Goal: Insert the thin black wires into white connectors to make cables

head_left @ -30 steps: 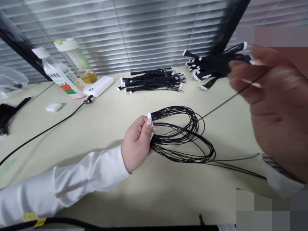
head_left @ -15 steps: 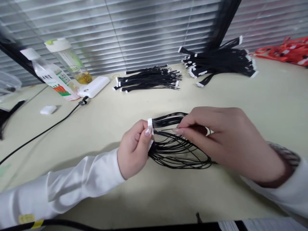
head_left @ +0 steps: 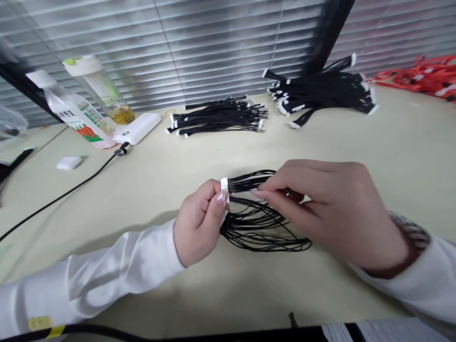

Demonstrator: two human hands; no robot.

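Swung in from well to its right, the bare right hand (head_left: 322,204) had come just beside the white plastic connector (head_left: 224,184), thumb and forefinger pinching a single thin black wire (head_left: 242,192). That apparently brought the wire's tip up to the connector's edge; whether it sat inside could not be told. The bare left hand (head_left: 200,224) clasped the connector between thumb and curled fingers. Looped thin black wires (head_left: 234,227) spread rightward from it, over the pale desk (head_left: 171,164). Beyond it lay a white-tipped black cable pile (head_left: 221,118); far to its right, tangled red cables (head_left: 416,78).
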